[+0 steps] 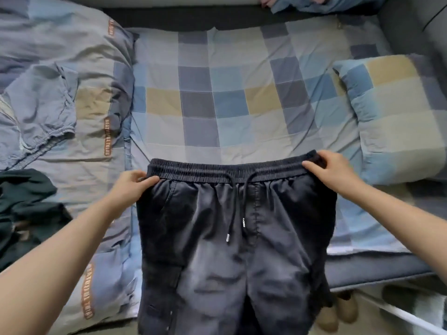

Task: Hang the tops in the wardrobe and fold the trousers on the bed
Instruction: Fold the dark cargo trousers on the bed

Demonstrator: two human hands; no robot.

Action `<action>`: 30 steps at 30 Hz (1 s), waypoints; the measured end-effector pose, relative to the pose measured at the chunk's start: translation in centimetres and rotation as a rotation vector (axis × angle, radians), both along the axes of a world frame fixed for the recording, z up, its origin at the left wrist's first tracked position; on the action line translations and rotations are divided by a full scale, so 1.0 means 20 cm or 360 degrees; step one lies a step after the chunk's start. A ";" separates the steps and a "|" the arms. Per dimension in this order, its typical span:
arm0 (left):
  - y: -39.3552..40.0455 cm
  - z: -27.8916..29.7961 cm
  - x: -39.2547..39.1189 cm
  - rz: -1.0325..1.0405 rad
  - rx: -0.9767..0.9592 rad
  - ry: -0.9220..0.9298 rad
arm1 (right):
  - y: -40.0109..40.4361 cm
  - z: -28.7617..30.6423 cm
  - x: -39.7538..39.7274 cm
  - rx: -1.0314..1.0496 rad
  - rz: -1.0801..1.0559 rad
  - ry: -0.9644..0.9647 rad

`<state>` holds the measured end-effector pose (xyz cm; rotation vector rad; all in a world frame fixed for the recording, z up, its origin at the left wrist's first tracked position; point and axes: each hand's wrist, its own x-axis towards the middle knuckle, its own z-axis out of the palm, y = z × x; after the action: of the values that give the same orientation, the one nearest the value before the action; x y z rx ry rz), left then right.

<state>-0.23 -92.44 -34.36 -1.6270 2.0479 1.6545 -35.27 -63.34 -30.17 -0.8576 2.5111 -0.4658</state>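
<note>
Left hand (134, 183) and right hand (330, 170) each pinching one end of the waistband, trousers (232, 238) stretched between them. Spread front-up on the checked bed (242, 93), legs trailing over its near edge. Dark, elasticated waist, drawstring dangling at the middle.

The trousers (232, 238) ran off the bottom edge, so the legs weren't visible. Print on the drawstring tip (243, 222) was too small to read. A dark green garment (26, 213) at the bed's left edge got cut off.
</note>
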 end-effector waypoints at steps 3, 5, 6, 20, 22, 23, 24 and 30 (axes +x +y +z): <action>0.07 -0.48 -0.12 0.0144 -0.0125 -0.0031 | -0.08 -0.51 -0.07 -0.0058 -0.0169 0.0055; 0.13 -0.74 -0.17 0.0209 -0.0213 -0.0094 | -0.11 -0.79 -0.10 -0.0071 -0.0212 0.0049; 0.15 -0.87 -0.20 0.0206 -0.0238 -0.0118 | -0.13 -0.94 -0.11 -0.0066 -0.0220 0.0046; -0.48 -0.90 -0.65 -0.0043 -0.1223 -0.0188 | -0.70 -1.10 -0.54 -0.0342 -0.0197 0.0323; -0.57 -0.91 -0.73 0.0052 -0.1308 -0.0337 | -0.83 -1.12 -0.61 -0.0308 -0.0313 0.0281; -0.58 -0.94 -0.75 0.0031 -0.1284 -0.0467 | -0.87 -1.14 -0.63 -0.0242 -0.0363 0.0250; -0.53 -0.98 -0.76 -0.0040 -0.1217 -0.0567 | -0.87 -1.18 -0.62 -0.0143 -0.0393 0.0202; 0.20 -1.30 -0.64 -0.0695 -0.0777 -0.0572 | -0.46 -1.50 -0.43 0.0182 -0.0363 -0.0193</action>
<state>-13.00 -88.52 -60.38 -1.3030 2.4783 0.7059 -43.84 -72.56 -60.07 -0.4871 2.5059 -0.4277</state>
